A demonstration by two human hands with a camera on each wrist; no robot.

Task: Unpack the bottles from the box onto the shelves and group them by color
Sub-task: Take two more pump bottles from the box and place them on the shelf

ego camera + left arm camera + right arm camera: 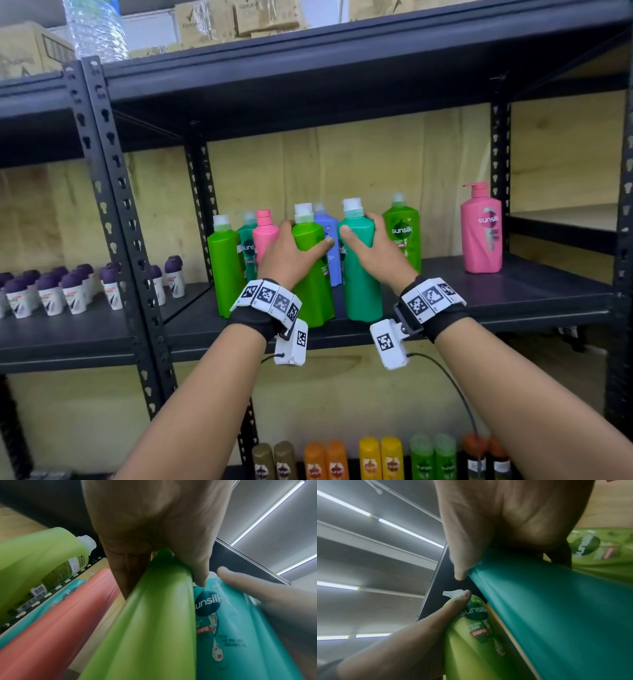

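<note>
With both bottles upright, left hand [291, 253] grips green bottle [313, 274], right hand [376, 250] grips teal bottle [361, 274] (side by side, shelf front).

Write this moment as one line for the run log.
left hand: grips green bottle | right hand: grips teal bottle | both bottles upright on shelf | colors still mixed

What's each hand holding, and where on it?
Left hand grips the light green bottle round its upper body, below the cap. Right hand grips the teal bottle at the same height.
</note>
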